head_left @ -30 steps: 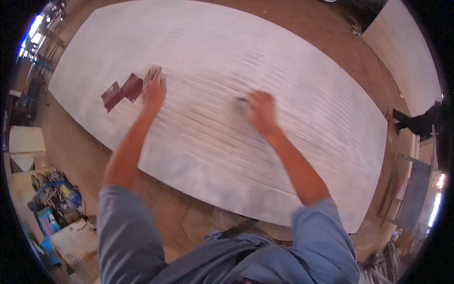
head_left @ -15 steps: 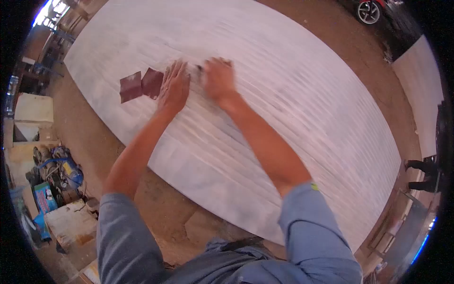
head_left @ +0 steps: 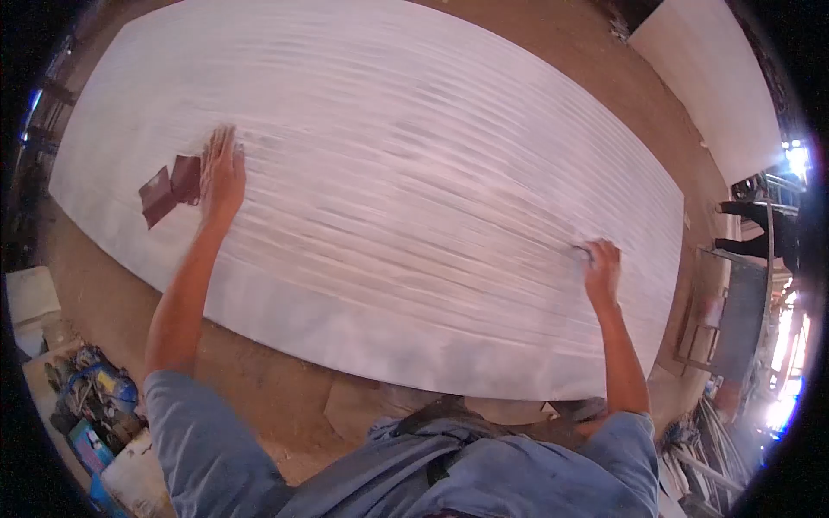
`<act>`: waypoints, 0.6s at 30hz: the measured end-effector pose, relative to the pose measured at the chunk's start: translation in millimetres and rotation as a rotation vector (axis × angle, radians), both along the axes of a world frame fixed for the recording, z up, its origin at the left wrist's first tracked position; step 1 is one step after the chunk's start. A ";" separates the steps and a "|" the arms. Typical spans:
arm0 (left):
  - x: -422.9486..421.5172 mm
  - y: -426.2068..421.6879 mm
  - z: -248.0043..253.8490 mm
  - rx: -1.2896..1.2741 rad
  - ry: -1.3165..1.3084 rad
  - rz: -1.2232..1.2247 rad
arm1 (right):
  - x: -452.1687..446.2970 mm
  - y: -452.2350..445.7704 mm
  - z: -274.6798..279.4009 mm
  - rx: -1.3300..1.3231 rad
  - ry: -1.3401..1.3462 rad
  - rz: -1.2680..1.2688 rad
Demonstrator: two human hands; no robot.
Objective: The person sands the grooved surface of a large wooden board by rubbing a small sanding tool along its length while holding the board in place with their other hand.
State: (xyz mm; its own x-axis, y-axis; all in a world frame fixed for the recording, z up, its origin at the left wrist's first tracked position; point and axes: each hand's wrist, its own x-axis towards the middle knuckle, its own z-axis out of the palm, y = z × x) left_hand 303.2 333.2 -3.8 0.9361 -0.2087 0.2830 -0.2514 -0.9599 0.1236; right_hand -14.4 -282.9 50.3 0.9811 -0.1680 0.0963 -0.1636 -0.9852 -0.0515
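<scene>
A large white panel (head_left: 363,129) with long grooves lies in front of me. My left hand (head_left: 223,181) rests flat near its left end, fingers stretched out and dusted white. Just left of that hand are two dark red pieces of sandpaper, a creased one (head_left: 158,198) and a second one (head_left: 185,180) that reaches the hand's edge. Toward the panel's right end, my right hand (head_left: 604,269) is closed with its fingers bent down on the grooves. A small dark edge shows at its fingertips; what it belongs to is hidden.
At the lower left, power tools with cables (head_left: 99,384) lie beside a blue packet (head_left: 89,445). Another pale panel (head_left: 712,82) leans at the upper right. A person's dark-clothed legs (head_left: 749,229) show at the right, near a grey board (head_left: 743,311) and stacked strips (head_left: 704,445).
My right hand has swept far right along the grooves, away from my left hand. My left hand still lies flat beside the sandpaper. The view has turned to the right.
</scene>
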 end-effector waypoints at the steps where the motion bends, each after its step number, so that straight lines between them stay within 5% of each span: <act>1: -2.9 -2.3 3.3 -0.011 0.002 0.002 | -3.8 -5.3 -1.4 -0.008 0.002 -0.009; 4: 1.0 -4.7 3.6 0.009 0.012 0.029 | 19.2 -2.8 -41.6 -0.012 -0.193 0.032; 9: -1.3 -1.9 3.0 -0.013 -0.035 -0.011 | 189.2 195.4 -50.7 0.314 -0.313 0.379; 13: -3.5 -7.8 8.0 -0.074 0.007 0.028 | 280.3 321.9 -11.1 0.273 -0.099 0.440; 18: 9.6 7.0 -7.0 -0.026 -0.041 -0.040 | 209.3 213.0 -29.3 0.282 -0.075 0.365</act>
